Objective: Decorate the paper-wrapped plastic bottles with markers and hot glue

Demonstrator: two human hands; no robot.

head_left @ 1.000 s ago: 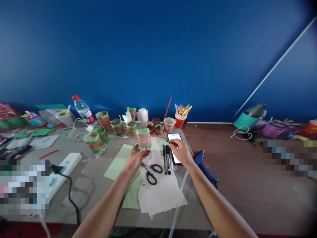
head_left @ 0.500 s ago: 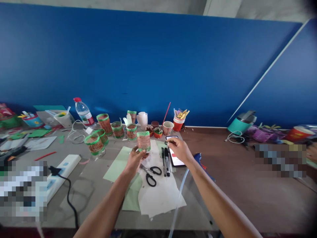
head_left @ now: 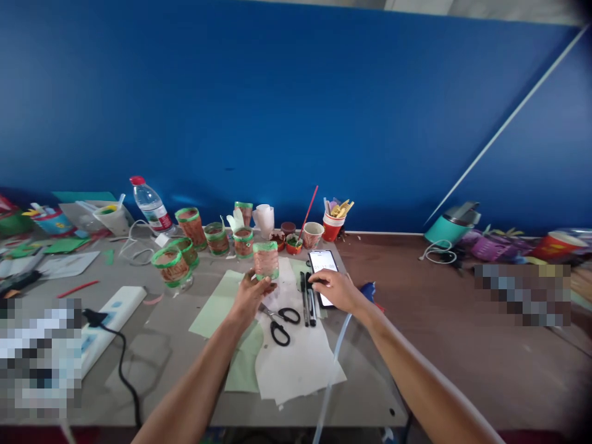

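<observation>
Between the fingers of my left hand [head_left: 252, 293] is a plastic cup [head_left: 266, 260] painted brown, with green bands at its top and bottom. It is held up over the papers. My right hand [head_left: 335, 288] hovers over or touches the lower part of a lit phone [head_left: 322, 260]; contact is unclear. Its fingers reach left toward several pens [head_left: 305, 302], and it holds nothing I can see. Black-handled scissors [head_left: 280, 324] lie below my left hand on a white paper sheet [head_left: 296, 367]. Pale green paper [head_left: 213, 305] lies to the left.
Several similar painted cups [head_left: 170, 266] and a water bottle [head_left: 150, 206] stand at the back left. Small paint pots [head_left: 293, 245], one holding a red brush [head_left: 311, 209], stand behind the phone. A power strip [head_left: 113, 320] with a black cable lies left. A clear tube [head_left: 333, 370] crosses the front edge.
My right hand has moved down from the phone's top to its lower part. The phone screen now shows a different, mostly white display. My left hand still holds the cup.
</observation>
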